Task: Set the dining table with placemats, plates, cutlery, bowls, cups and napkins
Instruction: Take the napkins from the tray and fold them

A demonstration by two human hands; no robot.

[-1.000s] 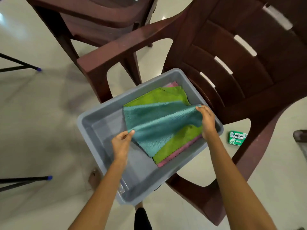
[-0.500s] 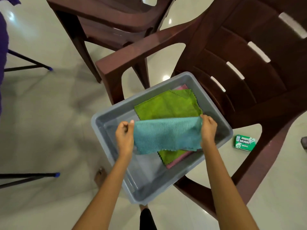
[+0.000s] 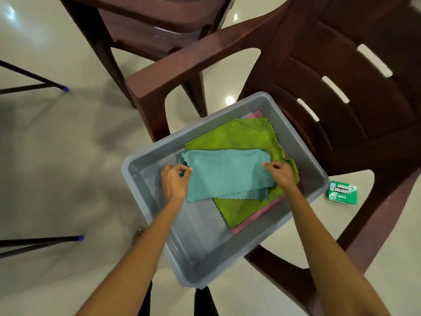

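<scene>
Both hands have folded the teal cloth (image 3: 225,174) over since a moment ago. From the head view, the left hand (image 3: 174,182) and right hand (image 3: 281,175) pinch its side edges. It lies on a green cloth (image 3: 239,137) in the grey tub (image 3: 303,137) on a brown chair (image 3: 341,65).
</scene>
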